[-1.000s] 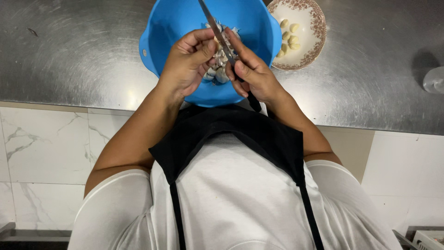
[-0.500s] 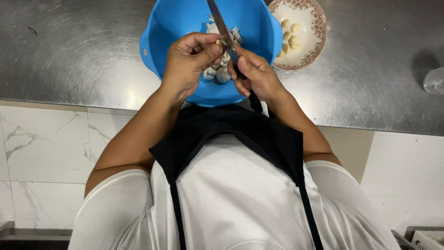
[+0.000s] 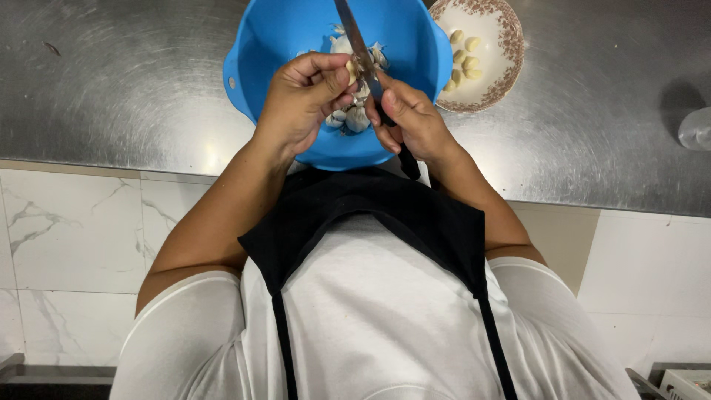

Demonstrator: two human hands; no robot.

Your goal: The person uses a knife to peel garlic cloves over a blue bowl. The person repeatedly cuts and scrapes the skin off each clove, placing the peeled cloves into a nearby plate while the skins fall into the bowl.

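My left hand [image 3: 304, 104] pinches a garlic clove [image 3: 351, 70] between thumb and fingers over a blue plastic bowl [image 3: 281, 44]. My right hand [image 3: 411, 122] grips a knife [image 3: 354, 37] by its dark handle, with the blade pointing away across the bowl and lying against the clove. Unpeeled garlic and papery skins [image 3: 349, 117] lie in the bowl under my hands, partly hidden by them.
A patterned white dish [image 3: 503, 70] with several peeled cloves [image 3: 463, 59] sits right of the bowl on the steel counter [image 3: 126, 89]. A clear object [image 3: 696, 130] shows at the right edge. White marble-look tiles front the counter below.
Both hands have stayed over the bowl. The knife blade has shifted slightly against the clove, and my left fingers have turned the clove a little.
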